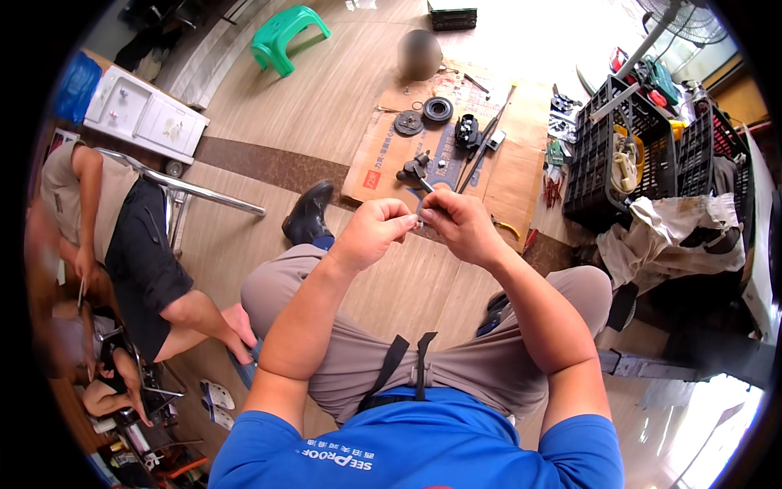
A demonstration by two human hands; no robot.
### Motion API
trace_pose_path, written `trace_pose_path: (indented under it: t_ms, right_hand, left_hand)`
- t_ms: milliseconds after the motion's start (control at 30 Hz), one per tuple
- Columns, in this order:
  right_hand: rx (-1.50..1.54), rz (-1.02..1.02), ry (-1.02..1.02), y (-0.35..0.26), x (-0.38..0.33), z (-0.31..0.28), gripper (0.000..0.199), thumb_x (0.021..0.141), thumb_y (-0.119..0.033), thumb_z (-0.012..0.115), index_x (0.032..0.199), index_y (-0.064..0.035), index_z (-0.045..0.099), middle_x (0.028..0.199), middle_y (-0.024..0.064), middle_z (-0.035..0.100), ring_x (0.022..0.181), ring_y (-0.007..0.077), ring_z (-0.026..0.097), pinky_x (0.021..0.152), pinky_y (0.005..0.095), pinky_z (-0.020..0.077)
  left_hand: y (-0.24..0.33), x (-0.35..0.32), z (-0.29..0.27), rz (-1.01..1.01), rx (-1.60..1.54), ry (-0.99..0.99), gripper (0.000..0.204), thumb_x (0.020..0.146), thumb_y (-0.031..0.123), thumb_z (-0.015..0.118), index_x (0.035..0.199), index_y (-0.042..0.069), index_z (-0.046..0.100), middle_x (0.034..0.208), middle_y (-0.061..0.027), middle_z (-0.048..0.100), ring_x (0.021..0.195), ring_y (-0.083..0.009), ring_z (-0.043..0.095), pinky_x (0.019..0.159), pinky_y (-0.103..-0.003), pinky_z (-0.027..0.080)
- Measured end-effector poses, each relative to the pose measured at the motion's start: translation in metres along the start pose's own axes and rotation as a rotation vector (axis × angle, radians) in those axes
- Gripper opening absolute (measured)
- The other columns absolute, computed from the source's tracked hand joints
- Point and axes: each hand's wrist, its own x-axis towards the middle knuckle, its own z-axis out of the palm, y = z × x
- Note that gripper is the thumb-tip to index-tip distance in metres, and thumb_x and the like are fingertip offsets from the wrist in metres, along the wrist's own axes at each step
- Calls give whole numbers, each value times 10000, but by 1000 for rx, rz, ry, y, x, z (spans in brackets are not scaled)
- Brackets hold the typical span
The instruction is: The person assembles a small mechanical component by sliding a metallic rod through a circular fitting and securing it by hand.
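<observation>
My left hand (376, 231) and my right hand (459, 222) meet in front of me above my knees. Their fingertips pinch a small metal part (420, 218) between them; its shape is too small to tell. Beyond the hands a flattened cardboard sheet (505, 175) lies on the wooden floor. On it rest two round black discs (424, 115), a black block-shaped part (466, 130), a dark T-shaped piece (415, 169) and long thin tools (487, 134).
Black plastic crates (607, 151) with parts stand at the right, beside a pile of light cloth (668, 236). A green stool (287, 34) sits at the back. A person sits on a chair at the left (134, 244). A white cabinet (147, 114) stands far left.
</observation>
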Motion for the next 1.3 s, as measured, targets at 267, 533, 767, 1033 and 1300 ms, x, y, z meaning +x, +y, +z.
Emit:
trace_pose_path:
  t_ms: [267, 533, 767, 1033, 1300]
  right_hand:
    - [-18, -50, 8, 0, -1, 2, 50, 908, -38, 619, 918, 2, 592, 766, 84, 554, 691, 173, 540, 654, 296, 451]
    - [-11, -23, 43, 3, 2, 4, 87, 885, -73, 639, 890, 8, 609, 749, 170, 634, 704, 283, 635, 641, 354, 490]
    - [-23, -21, 71, 6, 2, 4, 92, 886, -78, 640, 882, 9, 612, 752, 171, 636, 677, 267, 620, 630, 347, 483]
    - [140, 136, 69, 16, -2, 18, 105, 907, -95, 629, 892, 9, 619, 709, 131, 614, 647, 170, 570, 620, 332, 470]
    - [-15, -57, 108, -10, -14, 24, 96, 902, -90, 621, 937, -3, 640, 792, 187, 650, 715, 324, 650, 643, 369, 505]
  left_hand:
    - [-1, 1, 0, -69, -44, 16, 154, 937, 130, 613, 842, 12, 640, 733, 2, 595, 641, -69, 513, 593, -232, 426]
    - [-5, 1, 2, -102, -171, -10, 146, 948, 134, 594, 855, 27, 632, 743, -6, 603, 638, -78, 517, 614, -236, 429]
    - [-3, 1, 5, -76, -179, -2, 135, 948, 123, 609, 859, 26, 636, 732, 1, 594, 638, -65, 513, 598, -221, 424]
    - [-6, 3, -2, -37, -375, 17, 134, 963, 133, 578, 887, 42, 641, 735, 1, 597, 669, -98, 555, 648, -243, 450]
    - [-10, 4, -5, -11, -453, 143, 134, 972, 132, 565, 919, 45, 652, 746, 0, 613, 670, -100, 580, 653, -251, 480]
